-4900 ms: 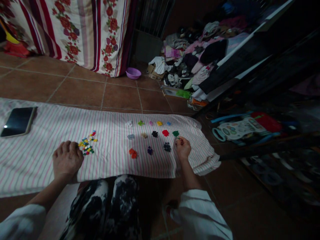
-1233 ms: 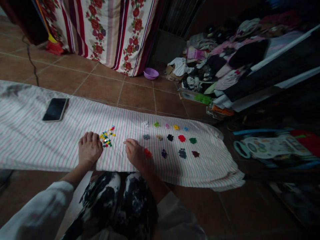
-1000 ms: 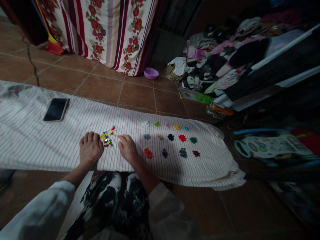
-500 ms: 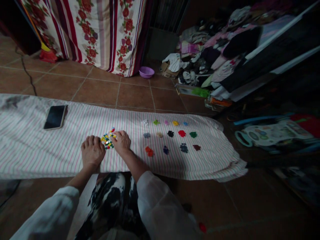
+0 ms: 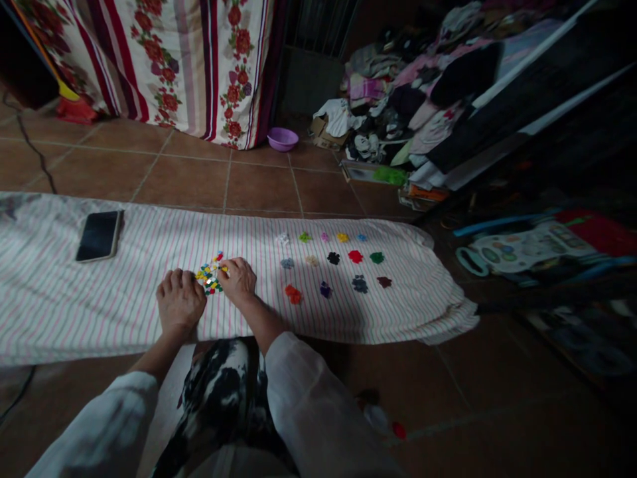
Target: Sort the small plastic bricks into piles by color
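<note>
A pile of small mixed-colour pieces point(image 5: 210, 277), mainly yellow, white, green and red, lies on the striped cloth point(image 5: 134, 292) between my hands. My left hand point(image 5: 180, 299) rests palm down at its left side, fingers stretched out and fingertips on the cloth. From the right, my right hand point(image 5: 239, 279) reaches over the pile's edge with fingers bent and drawn together. Whatever is between those fingertips is hidden. Farther right lie small single-colour heaps in three rows, among them an orange heap point(image 5: 293, 294), a black heap point(image 5: 333, 258) and a red heap point(image 5: 355, 256).
A phone point(image 5: 99, 236) lies on the cloth at the left. Beyond the cloth, a purple basin point(image 5: 283, 139) stands on the tiled floor by a floral curtain point(image 5: 199, 66). Piled clothes point(image 5: 398, 99) fill the back right, with a baby walker point(image 5: 517, 251) at the far right.
The view has shifted slightly, so everything sits a little farther left. My left hand stays beside the pile; my right hand still works at its right edge, with only small finger movement.
</note>
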The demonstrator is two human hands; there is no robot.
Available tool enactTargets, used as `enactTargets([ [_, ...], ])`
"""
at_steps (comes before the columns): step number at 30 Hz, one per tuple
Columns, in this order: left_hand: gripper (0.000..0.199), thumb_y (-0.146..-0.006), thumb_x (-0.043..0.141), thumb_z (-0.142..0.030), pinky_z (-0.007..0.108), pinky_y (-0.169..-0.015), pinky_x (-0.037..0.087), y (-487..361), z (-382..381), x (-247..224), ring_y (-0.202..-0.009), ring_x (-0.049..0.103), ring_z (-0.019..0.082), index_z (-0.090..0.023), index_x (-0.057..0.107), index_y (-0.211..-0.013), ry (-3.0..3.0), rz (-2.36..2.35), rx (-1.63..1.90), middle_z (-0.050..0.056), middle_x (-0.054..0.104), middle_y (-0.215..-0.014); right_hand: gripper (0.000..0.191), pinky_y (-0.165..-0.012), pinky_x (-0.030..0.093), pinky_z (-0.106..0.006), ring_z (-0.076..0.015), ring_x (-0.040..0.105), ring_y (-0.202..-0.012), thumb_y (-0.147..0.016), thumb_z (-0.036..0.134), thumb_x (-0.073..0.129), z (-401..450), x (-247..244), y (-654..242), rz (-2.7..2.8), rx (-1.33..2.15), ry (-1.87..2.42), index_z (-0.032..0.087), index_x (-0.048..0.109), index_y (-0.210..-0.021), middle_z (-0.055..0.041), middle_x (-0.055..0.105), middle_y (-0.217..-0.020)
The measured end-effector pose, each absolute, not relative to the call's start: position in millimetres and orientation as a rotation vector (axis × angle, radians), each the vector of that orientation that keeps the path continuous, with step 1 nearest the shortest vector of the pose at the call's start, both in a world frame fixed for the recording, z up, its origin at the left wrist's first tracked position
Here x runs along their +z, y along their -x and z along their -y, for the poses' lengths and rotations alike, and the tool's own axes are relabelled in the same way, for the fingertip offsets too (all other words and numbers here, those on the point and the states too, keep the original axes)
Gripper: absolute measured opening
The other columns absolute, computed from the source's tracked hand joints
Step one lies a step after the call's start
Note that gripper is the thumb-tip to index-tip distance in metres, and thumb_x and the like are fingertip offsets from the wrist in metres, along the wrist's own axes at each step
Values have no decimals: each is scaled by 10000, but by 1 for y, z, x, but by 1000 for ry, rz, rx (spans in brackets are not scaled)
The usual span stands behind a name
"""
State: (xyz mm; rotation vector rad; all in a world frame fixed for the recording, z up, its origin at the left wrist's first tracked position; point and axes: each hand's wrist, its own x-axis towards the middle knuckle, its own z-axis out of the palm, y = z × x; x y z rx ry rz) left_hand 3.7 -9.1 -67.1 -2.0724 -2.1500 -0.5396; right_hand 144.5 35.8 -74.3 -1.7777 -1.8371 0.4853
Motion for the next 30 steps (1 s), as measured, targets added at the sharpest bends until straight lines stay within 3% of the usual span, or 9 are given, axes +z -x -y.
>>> enactTargets([
  [6, 382, -970, 299, -338, 495, -1042, 360, -5, 9, -64, -1312, 478, 344, -141, 579, -1137, 2070, 2175, -526, 203, 588, -1293, 149, -936, 484, -268, -176, 641, -1041, -920, 251, 630, -36, -72, -147, 1774, 508, 1730, 257, 706, -1048, -22, 704, -1082],
  [16, 383, -950, 324, -332, 502, -1018, 397, -7, 10, -59, -1287, 514, 356, -129, 605, -1112, 2066, 2221, -523, 207, 603, -1274, 14, -769, 437, -261, -170, 634, -821, -876, 209, 603, -34, -85, -157, 1724, 448, 1755, 209, 616, -882, -10, 688, -831],
  [23, 380, -944, 371, -322, 594, -991, 416, -6, 13, -58, -1285, 526, 422, -134, 605, -1177, 2098, 2192, -602, 257, 594, -1294, 102, -717, 394, -268, -170, 602, -772, -931, 266, 563, -25, -76, -160, 1806, 419, 1801, 214, 599, -850, -9, 663, -799],
  [30, 380, -959, 343, -322, 596, -960, 442, -8, 15, -52, -1289, 529, 425, -121, 595, -1160, 2112, 2173, -568, 265, 609, -1256, 232, -723, 384, -271, -169, 615, -782, -985, 251, 496, -25, -73, -159, 1802, 443, 1855, 221, 596, -777, -11, 679, -783],
])
